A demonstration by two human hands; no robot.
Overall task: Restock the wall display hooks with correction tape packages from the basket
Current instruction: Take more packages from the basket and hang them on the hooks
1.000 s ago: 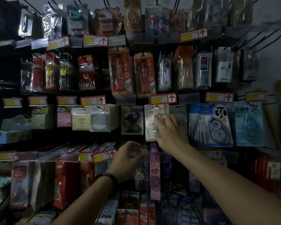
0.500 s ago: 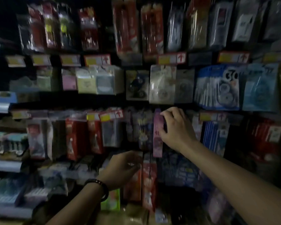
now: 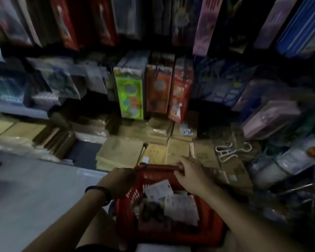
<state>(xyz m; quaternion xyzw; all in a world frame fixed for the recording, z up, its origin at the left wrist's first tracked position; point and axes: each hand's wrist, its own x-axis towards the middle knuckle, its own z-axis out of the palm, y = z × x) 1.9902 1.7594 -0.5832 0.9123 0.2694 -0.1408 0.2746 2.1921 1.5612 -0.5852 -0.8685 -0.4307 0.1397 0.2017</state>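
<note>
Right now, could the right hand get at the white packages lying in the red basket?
Probably yes. The right hand sits at the far rim of the red basket, close to the white packages. The top is open, nothing covers them, and the left hand is off at the left rim.

single head-worn view, steeply downward, close over red basket (image 3: 204,231), lower shelves (image 3: 16,110) ahead

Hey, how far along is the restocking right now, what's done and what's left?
Done: cannot tell, the correction tape hooks are out of view. In hand: the left hand is at the left rim of the red basket and the right hand at its far rim; no package visibly lifted. Left: several white packages lie in the basket, waiting to be hung.
</note>
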